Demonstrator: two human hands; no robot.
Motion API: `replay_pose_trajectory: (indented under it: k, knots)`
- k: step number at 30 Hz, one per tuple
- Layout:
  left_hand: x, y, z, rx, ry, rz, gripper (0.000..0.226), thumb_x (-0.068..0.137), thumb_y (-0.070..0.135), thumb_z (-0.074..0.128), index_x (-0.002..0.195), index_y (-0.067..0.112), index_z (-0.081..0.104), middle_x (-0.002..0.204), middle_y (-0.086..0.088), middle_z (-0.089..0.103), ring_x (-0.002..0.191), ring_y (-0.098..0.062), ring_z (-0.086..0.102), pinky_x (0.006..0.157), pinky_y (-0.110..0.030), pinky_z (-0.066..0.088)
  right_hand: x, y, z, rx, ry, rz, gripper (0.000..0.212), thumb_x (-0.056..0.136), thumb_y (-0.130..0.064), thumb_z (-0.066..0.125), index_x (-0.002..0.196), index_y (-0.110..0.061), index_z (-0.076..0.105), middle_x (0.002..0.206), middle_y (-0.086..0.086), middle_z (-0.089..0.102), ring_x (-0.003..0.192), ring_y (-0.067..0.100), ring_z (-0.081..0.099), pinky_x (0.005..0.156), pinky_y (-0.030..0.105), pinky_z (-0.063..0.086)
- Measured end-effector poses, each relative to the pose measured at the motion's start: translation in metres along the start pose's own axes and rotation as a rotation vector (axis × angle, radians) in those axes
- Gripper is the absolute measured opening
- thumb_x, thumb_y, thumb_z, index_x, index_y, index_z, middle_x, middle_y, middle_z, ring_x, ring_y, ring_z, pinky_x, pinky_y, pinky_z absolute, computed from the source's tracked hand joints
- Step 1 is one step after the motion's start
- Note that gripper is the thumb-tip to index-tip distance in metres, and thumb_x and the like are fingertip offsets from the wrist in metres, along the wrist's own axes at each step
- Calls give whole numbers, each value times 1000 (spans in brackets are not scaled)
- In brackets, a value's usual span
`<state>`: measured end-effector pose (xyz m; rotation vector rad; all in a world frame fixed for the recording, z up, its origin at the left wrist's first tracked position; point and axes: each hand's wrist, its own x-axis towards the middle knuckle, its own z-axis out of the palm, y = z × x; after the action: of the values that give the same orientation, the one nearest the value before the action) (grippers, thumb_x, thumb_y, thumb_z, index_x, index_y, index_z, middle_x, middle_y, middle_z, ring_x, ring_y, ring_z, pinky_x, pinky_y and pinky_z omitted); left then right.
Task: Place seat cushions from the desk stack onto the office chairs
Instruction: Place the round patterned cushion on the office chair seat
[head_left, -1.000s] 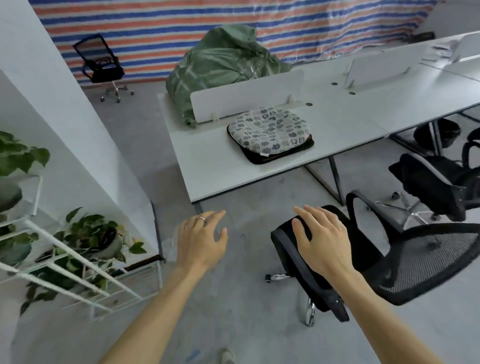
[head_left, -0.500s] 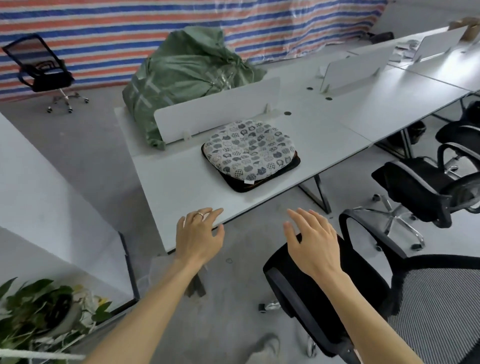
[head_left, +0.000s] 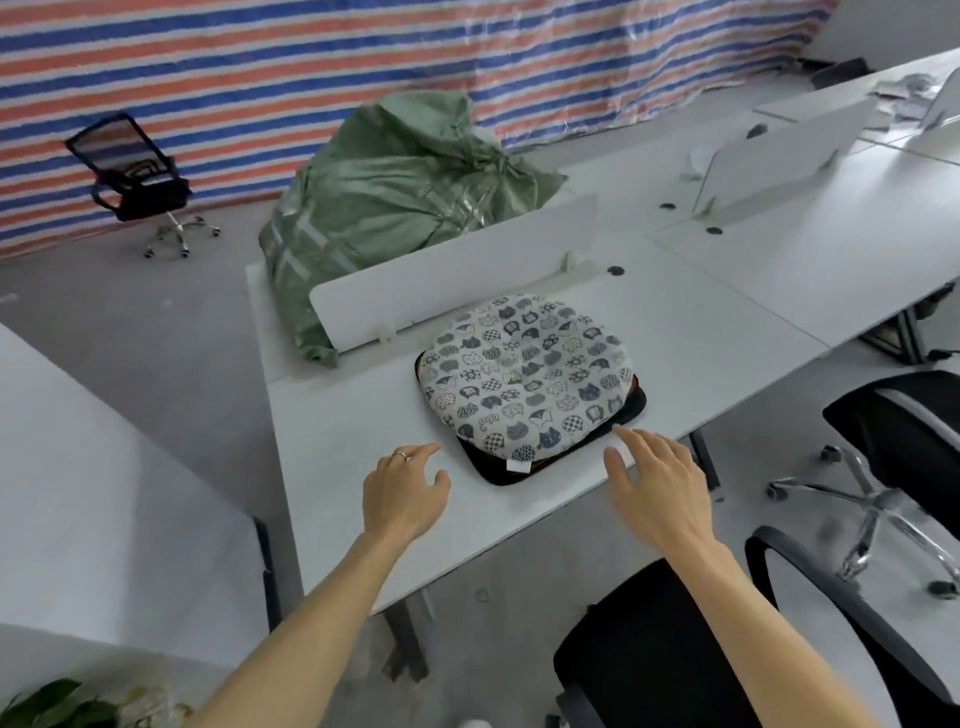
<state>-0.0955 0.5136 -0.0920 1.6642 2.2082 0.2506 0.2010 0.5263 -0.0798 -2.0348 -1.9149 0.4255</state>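
A stack of seat cushions (head_left: 524, 379) lies on the white desk (head_left: 363, 431); the top one is white with a cat print, and a black edge of a lower cushion shows beneath. My left hand (head_left: 402, 493) hovers over the desk just left of the stack, fingers relaxed and holding nothing. My right hand (head_left: 654, 488) reaches with spread fingers at the stack's near right corner, close to it but apart. A black office chair (head_left: 660, 654) stands under my right arm, its seat bare. Another black chair (head_left: 904, 436) stands at the right.
A large green sack (head_left: 395, 208) sits behind the white desk divider (head_left: 452, 275). A third black chair (head_left: 140, 187) stands far left by the striped tarp wall. More white desks extend right. A white partition (head_left: 104, 493) and a plant (head_left: 57, 706) are at my left.
I have stepped closer to the desk. Both hands moved forward from above the floor and chair to over the desk, flanking the cushion stack. The right hand left the chair.
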Motion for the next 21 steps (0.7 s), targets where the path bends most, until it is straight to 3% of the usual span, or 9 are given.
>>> replay_pose_trajectory:
  k: [3,6,9,13,17,19,21]
  knots:
    - [45,-2,10,-210,-85,-144,47,96,41,48,143,35,47,147,0,47,133,-22,44,105,-41,41,47,-2,8,22,-51,52,55,101,-56,31,152,-35,39,154,-5,44,146,21,29,117,43,28]
    - [91,0,19,-522,-146,-316,49,96,37,53,144,28,47,146,-4,48,128,-23,48,93,-33,42,84,-6,21,36,-132,105,55,102,-56,32,153,-36,35,157,-6,40,146,22,27,112,45,35]
    - [139,1,26,-719,-195,-476,59,93,40,60,147,22,41,146,-4,48,126,-25,49,101,-39,43,124,-8,36,53,-208,162,56,102,-56,33,154,-35,32,158,-5,38,145,23,29,106,45,40]
    - [210,-1,40,-835,-216,-620,79,86,44,68,152,23,29,151,-7,41,129,-30,47,105,-49,44,192,0,66,89,-319,298,63,99,-54,41,156,-27,30,156,7,38,139,33,38,108,48,40]
    - [254,6,53,-901,-208,-715,90,85,35,71,155,21,17,150,-10,41,129,-35,47,100,-49,48,249,15,96,204,-308,553,81,91,-62,49,156,-19,26,158,15,28,138,40,39,111,57,37]
    - [267,8,64,-918,-214,-763,87,83,32,72,152,20,21,142,-11,48,118,-34,53,94,-47,51,275,28,114,334,-294,715,95,82,-71,55,155,-21,23,156,16,29,136,42,40,109,61,40]
    - [275,6,72,-941,-214,-802,81,77,34,76,143,18,33,131,-11,56,108,-32,58,90,-48,55,295,39,131,464,-274,848,111,61,-82,59,150,-25,24,145,18,42,125,42,52,100,61,48]
